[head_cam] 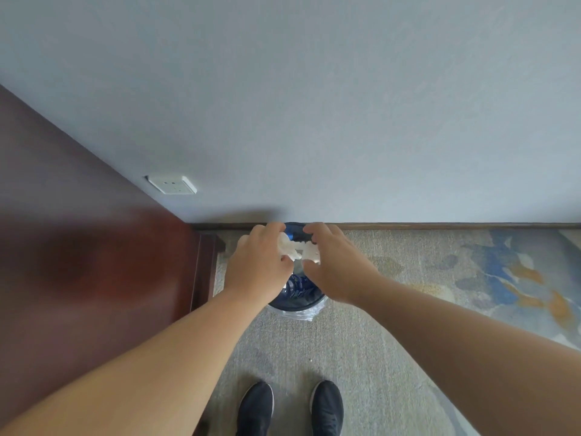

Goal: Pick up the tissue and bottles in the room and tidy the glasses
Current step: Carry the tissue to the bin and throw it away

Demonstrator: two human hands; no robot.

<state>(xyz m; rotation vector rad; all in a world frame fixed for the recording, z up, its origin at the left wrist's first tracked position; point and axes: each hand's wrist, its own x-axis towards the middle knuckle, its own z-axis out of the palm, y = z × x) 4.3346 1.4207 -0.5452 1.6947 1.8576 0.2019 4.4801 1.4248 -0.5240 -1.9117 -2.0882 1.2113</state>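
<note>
Crumpled white tissue [298, 250] sits between my two hands, straight above a round dark bin [297, 305] that stands on the carpet by the wall. My left hand [259, 265] grips the tissue's left end with curled fingers. Its right end is pinched in my right hand [333, 262]. Inside the bin, below the hands, a clear plastic bottle with a blue label [297, 286] lies partly hidden. The bin has a clear plastic liner over its rim.
A dark red wooden cabinet [94, 262] stands close on the left, touching the wall. The grey wall carries a white socket [172, 184]. Patterned carpet [471, 272] stretches to the right. My black shoes [290, 407] are just in front of the bin.
</note>
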